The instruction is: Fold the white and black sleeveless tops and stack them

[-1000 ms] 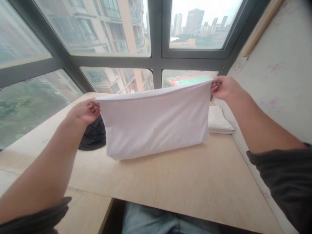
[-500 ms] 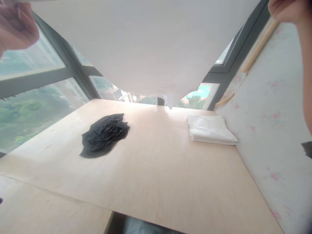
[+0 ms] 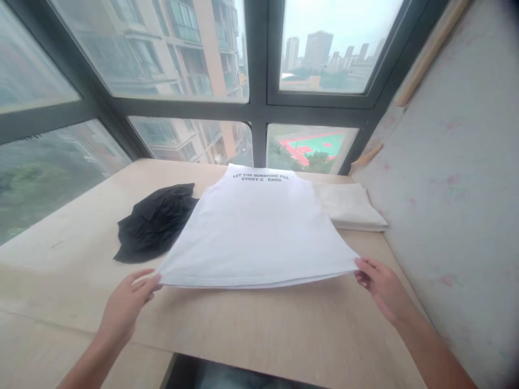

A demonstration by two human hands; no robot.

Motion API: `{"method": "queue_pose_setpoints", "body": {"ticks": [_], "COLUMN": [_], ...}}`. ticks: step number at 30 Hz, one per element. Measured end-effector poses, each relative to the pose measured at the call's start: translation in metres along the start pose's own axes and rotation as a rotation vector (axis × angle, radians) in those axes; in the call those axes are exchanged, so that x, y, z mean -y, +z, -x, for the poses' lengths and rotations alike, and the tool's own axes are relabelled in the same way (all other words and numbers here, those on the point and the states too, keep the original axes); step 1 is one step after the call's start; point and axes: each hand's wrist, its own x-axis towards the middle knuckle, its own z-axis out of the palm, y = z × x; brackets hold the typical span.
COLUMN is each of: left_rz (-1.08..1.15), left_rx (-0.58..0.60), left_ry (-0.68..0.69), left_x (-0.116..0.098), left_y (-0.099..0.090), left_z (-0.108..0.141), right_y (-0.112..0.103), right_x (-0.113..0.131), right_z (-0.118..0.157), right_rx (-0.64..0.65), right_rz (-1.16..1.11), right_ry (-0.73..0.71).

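Down at the near side, the pale wooden worktop (image 3: 259, 329) runs in under both hands. Here's the left hand (image 3: 127, 302), fingers closed narrow on one corner of the white shirt (image 3: 259, 232), and across from it the right hand (image 3: 381, 283), fingers pinching the opposite corner. Between them the hem stretches wide, bowing gently toward the near side, two layers of cloth showing at the edge and a soft shadow beneath.

Beyond the fingers the shirt spreads over the worktop, bright and mostly smooth, tapering as it goes. Past the left fingers lies a black cloth (image 3: 156, 224), crumpled into loose folds right up against the shirt's side. Out past the right fingers, a folded off-white cloth (image 3: 352, 208) sits flat, its inner end meeting the shirt's edge, near the flowered wall (image 3: 450, 178).

And at the far end, farthest from the fingers, dark capitals in two lines: "LET THE SUNSHINE FILL", then "EVERY C RNER", a gap after the C. Behind that, the grey window frame (image 3: 258, 113).
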Motion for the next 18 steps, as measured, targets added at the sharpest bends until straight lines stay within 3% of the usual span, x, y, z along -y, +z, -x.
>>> {"method": "queue_pose_setpoints", "body": {"ticks": [3, 10, 15, 18], "left_rz": [0.076, 0.098, 0.047, -0.053], "left_rx": [0.075, 0.043, -0.012, 0.031], "left_ry": [-0.128, -0.177, -0.204, -0.212], "left_x": [0.032, 0.037, 0.065, 0.083], "left_y": [0.004, -0.036, -0.058, -0.065], "left_z": [0.013, 0.026, 0.045, 0.063], "right_y": [-0.003, -0.020, -0.035, -0.045], "right_x": [-0.025, -0.021, -0.031, -0.044], "right_z": [0.006, 0.025, 0.054, 0.070], "right_rx": [-0.003, 0.016, 0.017, -0.001], "right_rz": [0.073, 0.178, 0.271, 0.325], "right_ry": [0.056, 0.025, 0.062, 0.101]}}
